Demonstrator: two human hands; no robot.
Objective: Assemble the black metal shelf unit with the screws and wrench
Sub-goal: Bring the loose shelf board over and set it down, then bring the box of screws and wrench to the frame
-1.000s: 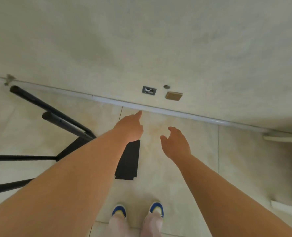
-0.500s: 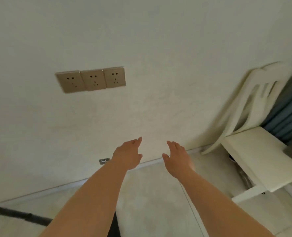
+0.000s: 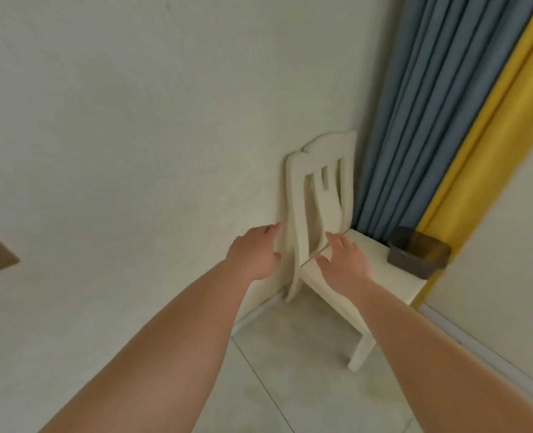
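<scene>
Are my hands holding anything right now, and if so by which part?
Nothing is held. The left hand and right hand are open, reaching toward the cream chair.

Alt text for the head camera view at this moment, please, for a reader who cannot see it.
Both bare arms reach forward, the left hand and right hand open and empty, toward a cream wooden chair against the wall. A dark tray sits on its seat, beside blue curtains and a yellow curtain. No shelf parts are visible.
</scene>
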